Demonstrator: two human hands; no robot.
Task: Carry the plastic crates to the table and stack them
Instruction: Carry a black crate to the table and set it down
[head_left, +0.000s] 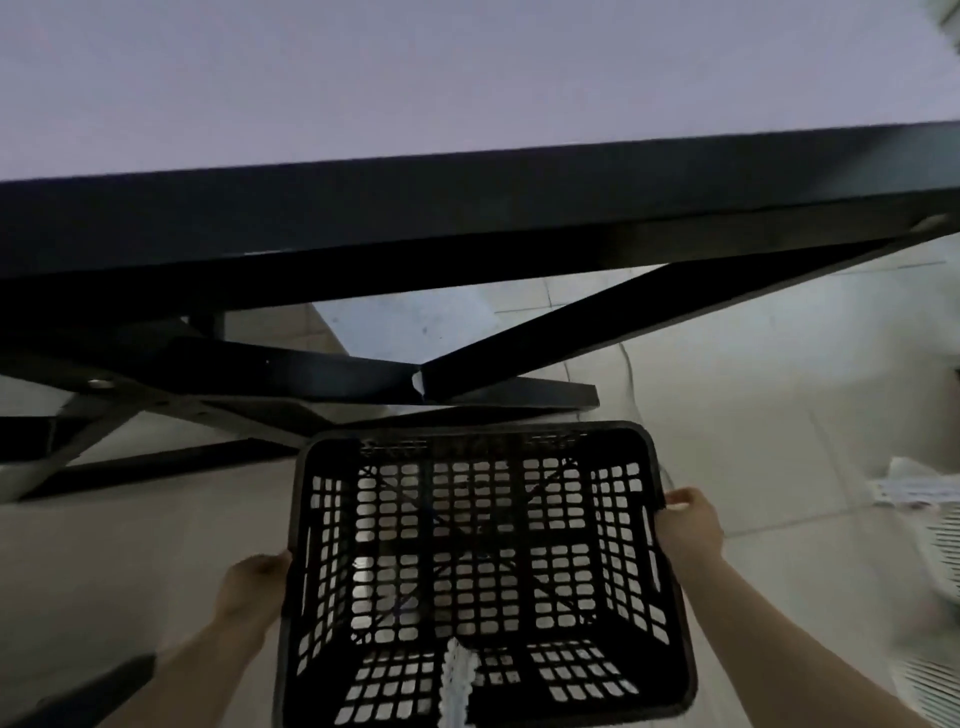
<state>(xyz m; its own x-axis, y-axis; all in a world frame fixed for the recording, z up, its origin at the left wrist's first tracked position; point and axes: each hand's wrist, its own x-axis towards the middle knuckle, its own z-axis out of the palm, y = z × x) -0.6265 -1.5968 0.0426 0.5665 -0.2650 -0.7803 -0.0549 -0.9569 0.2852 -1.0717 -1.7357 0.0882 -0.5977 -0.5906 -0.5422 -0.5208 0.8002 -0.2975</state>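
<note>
A black plastic crate (483, 566) with lattice walls and floor hangs in front of me, its open top facing up. My left hand (254, 592) grips its left wall and my right hand (688, 525) grips its right rim. The crate is held below and in front of the table (467, 78), whose pale top fills the upper part of the view. The crate's far rim sits near the table's black cross braces. The floor shows through the crate's holes.
The table has a thick dark edge (467, 192) and black crossed legs (571, 338) beneath it. At the right edge of the view a white lattice crate (930, 597) lies on the pale tiled floor (779, 415). A dark object (88, 686) sits at the lower left.
</note>
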